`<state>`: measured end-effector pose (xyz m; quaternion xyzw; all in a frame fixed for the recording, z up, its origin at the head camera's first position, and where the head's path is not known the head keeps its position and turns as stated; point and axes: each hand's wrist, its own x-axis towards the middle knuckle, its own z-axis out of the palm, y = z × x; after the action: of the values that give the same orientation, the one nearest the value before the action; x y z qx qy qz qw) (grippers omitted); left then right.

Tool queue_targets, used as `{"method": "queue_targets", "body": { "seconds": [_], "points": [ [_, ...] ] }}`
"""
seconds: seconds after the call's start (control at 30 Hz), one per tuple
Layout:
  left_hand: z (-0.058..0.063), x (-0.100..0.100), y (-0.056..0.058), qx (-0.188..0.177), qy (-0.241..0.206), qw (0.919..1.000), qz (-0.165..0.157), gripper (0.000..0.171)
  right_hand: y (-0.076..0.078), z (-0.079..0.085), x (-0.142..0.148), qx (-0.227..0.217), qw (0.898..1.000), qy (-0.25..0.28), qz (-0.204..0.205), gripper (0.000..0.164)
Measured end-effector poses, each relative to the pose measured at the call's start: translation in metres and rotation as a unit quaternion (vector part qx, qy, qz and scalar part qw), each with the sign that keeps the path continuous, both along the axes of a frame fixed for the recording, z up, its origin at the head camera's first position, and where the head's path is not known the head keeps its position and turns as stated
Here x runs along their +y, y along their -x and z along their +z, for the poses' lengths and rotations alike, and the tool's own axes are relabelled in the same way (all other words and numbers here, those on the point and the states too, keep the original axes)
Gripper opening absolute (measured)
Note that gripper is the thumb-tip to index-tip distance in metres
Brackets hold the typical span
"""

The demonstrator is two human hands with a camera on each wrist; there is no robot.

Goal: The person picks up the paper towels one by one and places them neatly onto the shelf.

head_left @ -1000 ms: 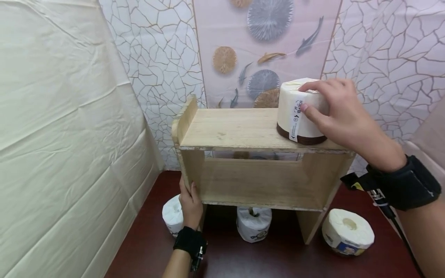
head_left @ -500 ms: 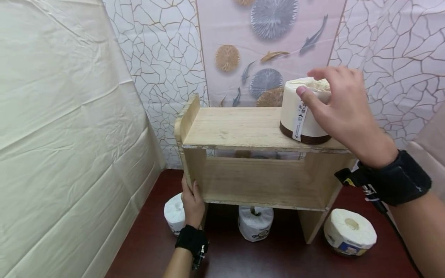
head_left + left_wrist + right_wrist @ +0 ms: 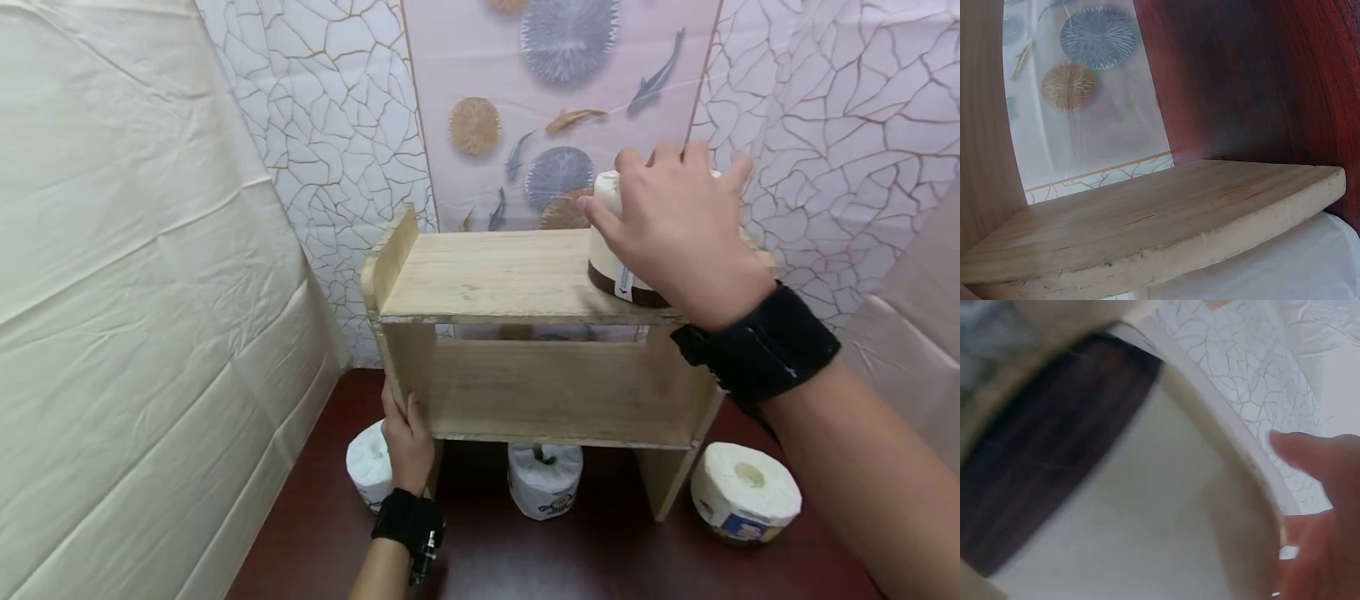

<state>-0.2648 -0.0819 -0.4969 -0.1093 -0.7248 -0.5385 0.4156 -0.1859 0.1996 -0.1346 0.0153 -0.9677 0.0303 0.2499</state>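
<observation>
1. Right hand (image 3: 678, 225) has shifted leftward since the earlier frame, from the side of the cream roll (image 3: 604, 255) to across its front, hiding most of it.
2. Its fingers are spread over the roll's upper part; whether they touch it (the right wrist view is blurred) I cannot tell.
3. The cream roll stands upright at the right end of the shelf's (image 3: 495, 279) top board, brown band at its base.
4. The left hand (image 3: 408, 446) grips the front edge of the shelf's left panel (image 3: 414, 358), thumb on the inner side.
5. On the dark red tabletop (image 3: 600, 558), a white roll (image 3: 367, 462) sits just beside the left hand, a middle roll (image 3: 543, 483) beneath the lower board, and a yellowish roll (image 3: 750, 500) near the right panel.
</observation>
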Motion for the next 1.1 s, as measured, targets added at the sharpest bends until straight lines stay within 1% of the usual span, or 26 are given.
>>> {"method": "queue_targets", "body": {
  "seconds": [0.07, 0.17, 0.3, 0.5, 0.67, 0.87, 1.1],
  "points": [
    [0.000, -0.001, 0.000, 0.002, -0.005, 1.0000, -0.001, 0.056, 0.004, 0.002, -0.008, 0.001, 1.000, -0.024, -0.017, 0.064],
    [0.000, -0.002, -0.002, 0.000, -0.012, 0.9999, -0.005, 0.055, 0.011, 0.005, -0.017, -0.012, 0.998, -0.054, -0.043, 0.063],
    [0.000, -0.003, -0.003, -0.002, -0.017, 0.9998, -0.014, 0.053, 0.018, 0.005, -0.022, -0.028, 0.995, -0.072, -0.062, 0.062],
    [0.000, -0.004, -0.003, 0.001, -0.008, 0.9998, -0.017, 0.055, 0.022, 0.005, -0.018, -0.029, 0.997, -0.045, -0.049, 0.048],
    [0.001, -0.004, -0.002, 0.000, 0.000, 0.9997, -0.024, 0.056, 0.022, 0.005, -0.013, -0.033, 0.998, -0.025, -0.038, 0.046],
    [0.001, -0.003, 0.001, 0.002, 0.003, 0.9997, -0.026, 0.057, 0.022, 0.007, -0.011, -0.031, 0.999, -0.021, -0.038, 0.044],
    [-0.002, -0.002, 0.001, -0.004, -0.003, 0.9996, -0.029, 0.056, 0.022, 0.005, -0.009, -0.028, 0.999, -0.016, -0.030, 0.040]
  ]
}}
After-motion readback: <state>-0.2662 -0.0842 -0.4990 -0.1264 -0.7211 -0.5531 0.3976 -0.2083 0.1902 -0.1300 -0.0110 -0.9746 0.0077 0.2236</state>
